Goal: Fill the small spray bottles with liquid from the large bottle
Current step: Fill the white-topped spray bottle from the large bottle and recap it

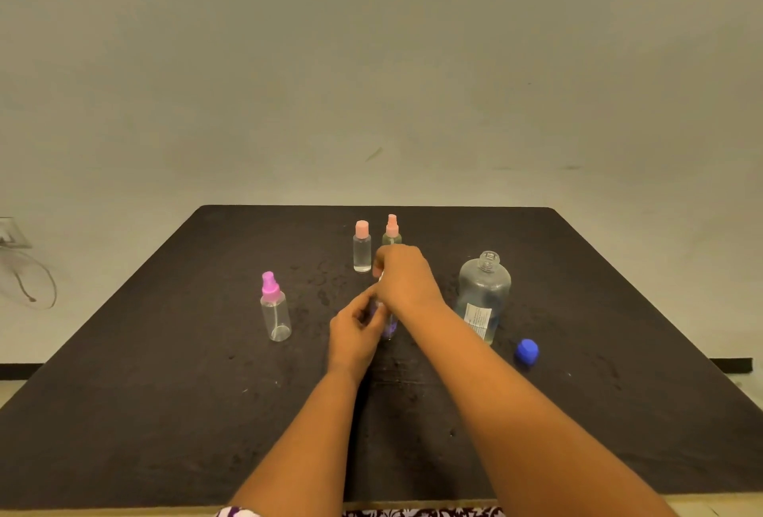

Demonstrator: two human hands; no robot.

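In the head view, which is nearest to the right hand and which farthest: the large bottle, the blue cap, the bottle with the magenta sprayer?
Measured from the right hand:
1. Large bottle, uncapped, just to its right.
2. Bottle with the magenta sprayer, out to the left.
3. Blue cap, right and nearer the person, lying on the table.

L hand [358,324] & R hand [406,275] meet mid-frame, fingers curled, forearms extended fwd.

At frame centre, the left hand [357,328] grips a small clear bottle [388,326] standing on the dark surface [165,392], while the right hand [406,275] covers its top. The uncapped large bottle [484,295] stands right of them, blue cap [527,351] beside it.
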